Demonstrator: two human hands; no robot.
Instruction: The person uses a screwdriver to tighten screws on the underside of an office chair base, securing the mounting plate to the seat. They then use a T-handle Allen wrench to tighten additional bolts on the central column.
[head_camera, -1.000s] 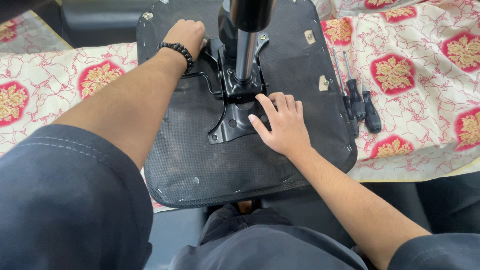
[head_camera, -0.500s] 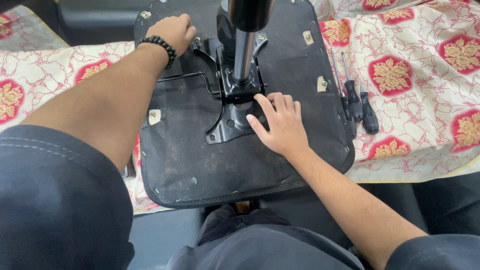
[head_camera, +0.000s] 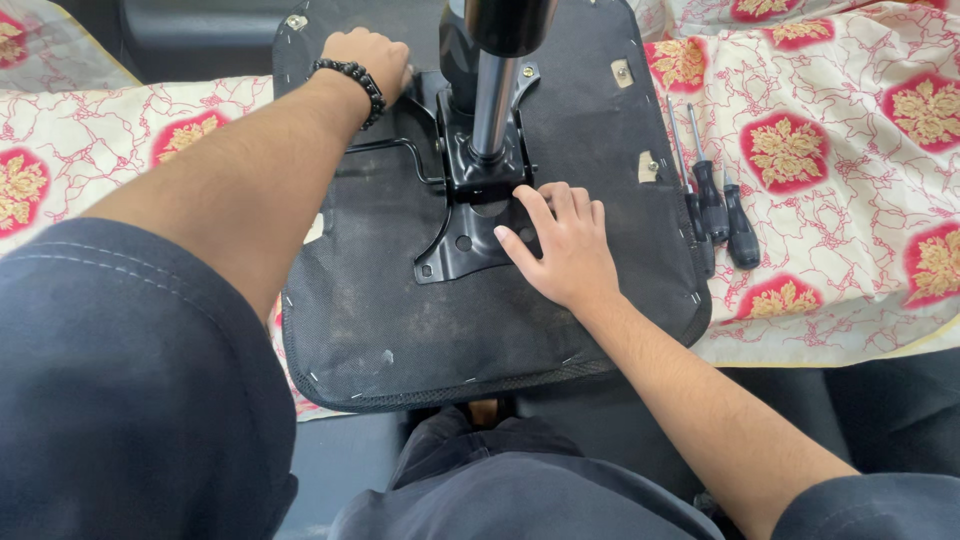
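At frame centre, the right hand (head_camera: 562, 250) lies flat, fingers open, on the black metal mounting plate (head_camera: 470, 235) of the upturned black fabric-covered chair seat (head_camera: 420, 330). At upper left, the left hand (head_camera: 368, 58) curls closed over the seat's far edge.

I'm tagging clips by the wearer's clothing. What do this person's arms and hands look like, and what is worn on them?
Both forearms are bare below short dark navy sleeves; the left sleeve shows pale topstitching. The left hand has a black beaded bracelet at the wrist. The right hand wears no glove, ring or watch that shows.
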